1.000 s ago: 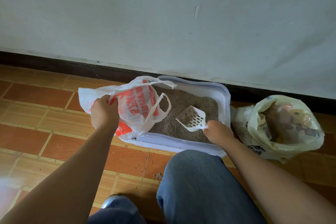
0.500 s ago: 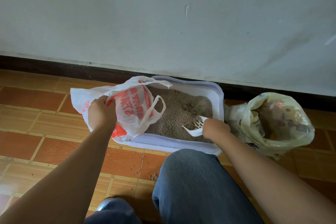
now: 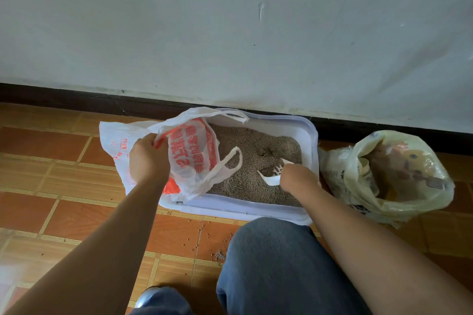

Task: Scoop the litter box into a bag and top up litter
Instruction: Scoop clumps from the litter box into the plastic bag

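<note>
A white litter box [image 3: 311, 135] with grey-brown litter [image 3: 250, 151] stands against the wall. My left hand [image 3: 148, 158] grips the rim of a white and red plastic bag [image 3: 189, 151], holding it over the box's left end. My right hand [image 3: 298, 178] holds a white slotted scoop [image 3: 272, 174], whose blade is dug into the litter at the box's right side. Two dark clumps [image 3: 267, 152] lie on the litter just beyond the scoop.
A yellowish open bag of litter [image 3: 399, 176] stands on the tiled floor right of the box. Spilled granules [image 3: 217, 254] lie on the tiles in front of the box. My knee in blue jeans [image 3: 276, 263] is close to the box's near edge.
The scoop was raised above the litter with some in it; it has swung right and down, and its blade now sits in the litter. My left hand keeps holding the bag.
</note>
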Demonstrator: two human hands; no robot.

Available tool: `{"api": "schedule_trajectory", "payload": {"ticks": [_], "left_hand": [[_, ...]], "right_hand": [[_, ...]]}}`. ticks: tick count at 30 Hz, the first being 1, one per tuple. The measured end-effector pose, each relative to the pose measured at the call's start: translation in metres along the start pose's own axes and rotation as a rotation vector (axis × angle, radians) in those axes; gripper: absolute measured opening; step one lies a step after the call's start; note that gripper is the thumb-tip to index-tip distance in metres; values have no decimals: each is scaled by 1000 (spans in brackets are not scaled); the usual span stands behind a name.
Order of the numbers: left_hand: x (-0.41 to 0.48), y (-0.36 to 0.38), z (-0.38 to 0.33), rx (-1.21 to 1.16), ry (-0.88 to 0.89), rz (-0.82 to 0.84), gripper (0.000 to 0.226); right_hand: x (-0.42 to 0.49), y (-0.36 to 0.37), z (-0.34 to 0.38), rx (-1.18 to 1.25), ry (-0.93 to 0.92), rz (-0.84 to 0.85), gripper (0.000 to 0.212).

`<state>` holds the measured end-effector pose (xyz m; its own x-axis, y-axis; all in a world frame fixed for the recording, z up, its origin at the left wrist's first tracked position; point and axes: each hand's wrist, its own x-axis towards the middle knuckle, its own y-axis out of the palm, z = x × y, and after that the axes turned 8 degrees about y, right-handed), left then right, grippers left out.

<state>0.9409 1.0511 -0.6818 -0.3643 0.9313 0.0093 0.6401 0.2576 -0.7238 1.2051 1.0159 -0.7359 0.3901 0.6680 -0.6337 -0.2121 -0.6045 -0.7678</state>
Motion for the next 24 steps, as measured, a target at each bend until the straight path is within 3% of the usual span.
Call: {"api": "schedule_trajectory", "payload": {"ticks": [5,12,15,24], "left_hand": [[2,2,0,-16,-1,-11,25],[9,4,6,-33,-14,-17,26],[11,4,8,-43,-25,-27,28],[10,-4,16,-14,-46,-43,29]], "right_hand": [[8,6,4,-28,-46,-53,31],[14,21,3,33,-177,-93,17],[16,25,5,52,-197,-57,36],[17,34,13,64,-281,-80,41]]}}
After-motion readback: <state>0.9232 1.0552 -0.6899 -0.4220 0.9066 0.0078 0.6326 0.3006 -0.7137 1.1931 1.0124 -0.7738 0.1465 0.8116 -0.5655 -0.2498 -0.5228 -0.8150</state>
